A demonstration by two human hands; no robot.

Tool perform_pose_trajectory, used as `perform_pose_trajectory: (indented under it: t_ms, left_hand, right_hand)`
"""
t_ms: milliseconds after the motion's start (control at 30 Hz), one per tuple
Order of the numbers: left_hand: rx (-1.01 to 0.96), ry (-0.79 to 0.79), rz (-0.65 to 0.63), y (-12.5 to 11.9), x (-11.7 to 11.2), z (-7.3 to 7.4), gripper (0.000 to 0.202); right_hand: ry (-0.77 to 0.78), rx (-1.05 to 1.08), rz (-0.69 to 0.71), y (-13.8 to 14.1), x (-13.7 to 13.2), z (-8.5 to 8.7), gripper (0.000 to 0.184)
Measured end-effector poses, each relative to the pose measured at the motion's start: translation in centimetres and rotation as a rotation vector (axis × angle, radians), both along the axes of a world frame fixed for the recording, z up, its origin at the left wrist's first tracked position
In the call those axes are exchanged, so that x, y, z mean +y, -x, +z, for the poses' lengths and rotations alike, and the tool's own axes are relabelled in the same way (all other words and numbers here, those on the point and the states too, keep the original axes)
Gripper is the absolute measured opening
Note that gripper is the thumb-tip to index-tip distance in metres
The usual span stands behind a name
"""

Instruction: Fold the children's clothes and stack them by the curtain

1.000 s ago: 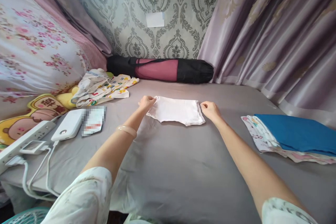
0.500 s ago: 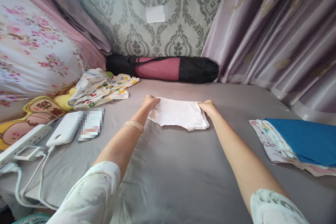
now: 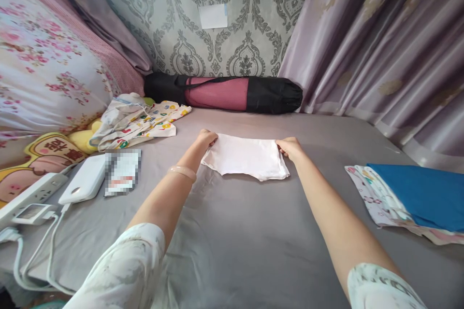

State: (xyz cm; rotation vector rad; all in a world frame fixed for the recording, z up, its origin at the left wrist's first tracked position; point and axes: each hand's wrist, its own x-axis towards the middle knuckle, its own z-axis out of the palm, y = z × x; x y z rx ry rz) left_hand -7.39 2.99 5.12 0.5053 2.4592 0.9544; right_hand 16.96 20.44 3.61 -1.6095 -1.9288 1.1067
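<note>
Pinching the far left corner of a white shorts-shaped garment (image 3: 244,157) in the left hand (image 3: 208,138) and the far right corner in the right hand (image 3: 290,147), probably to keep the far edge straight. Lying on the grey sheet (image 3: 232,236), seemingly for a smooth base. To the right, a folded blue cloth (image 3: 424,195) atop patterned cloths (image 3: 373,198), apparently stacked for tidiness. To the left, a white power bank (image 3: 83,181) near a power strip (image 3: 34,198), presumably for charging. Against the wall (image 3: 250,29), a black-and-pink mat bag (image 3: 217,94), likely out of the way.

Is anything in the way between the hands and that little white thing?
No, nothing visible. The left hand grips the white garment at its far left corner, the right hand at its far right corner. The blue cloth lies off to the right.
</note>
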Motion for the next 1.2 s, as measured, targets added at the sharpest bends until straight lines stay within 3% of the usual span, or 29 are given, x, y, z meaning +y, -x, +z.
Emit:
perform_pose_trajectory:
  t_ms: [133,333,433,567,633,767,867,1000,1200]
  left_hand:
    - [0.106,0.035,-0.095,0.0,-0.5,-0.4,0.007]
    - [0.448,0.166,-0.309,-1.2,-1.9,-1.1,0.022]
    - [0.538,0.234,-0.367,-1.2,-2.2,-1.4,0.026]
    - [0.473,0.246,-0.332,-0.4,-2.2,-1.2,0.023]
    - [0.558,0.235,-0.309,-0.7,-2.2,-0.7,0.026]
    - [0.818,0.139,-0.415,-3.9,-2.0,0.1,0.028]
    - [0.831,0.075,-0.629,-7.3,-1.2,0.0,0.029]
    - [0.796,0.095,-0.731,-9.9,-0.3,-1.6,0.032]
    - [0.799,0.128,-0.711,-9.3,-0.3,-3.2,0.046]
  right_hand:
    - [-0.091,-0.098,0.024,-0.1,-0.6,-0.1,0.013]
    - [-0.416,-0.448,0.158,-0.3,-4.1,0.2,0.031]
    - [-0.456,-0.499,0.179,-0.3,-5.0,0.4,0.032]
    - [-0.414,-0.522,0.205,-0.4,-4.7,1.1,0.032]
    - [-0.397,-0.542,0.204,-0.3,-4.8,1.7,0.032]
    - [-0.615,-0.535,0.249,0.9,-6.7,2.4,0.038]
    - [-0.731,-0.442,0.516,2.3,-8.9,1.8,0.041]
    - [-0.703,-0.424,0.742,3.4,-10.6,0.2,0.050]
    - [-0.614,-0.453,0.761,3.4,-10.3,-0.8,0.056]
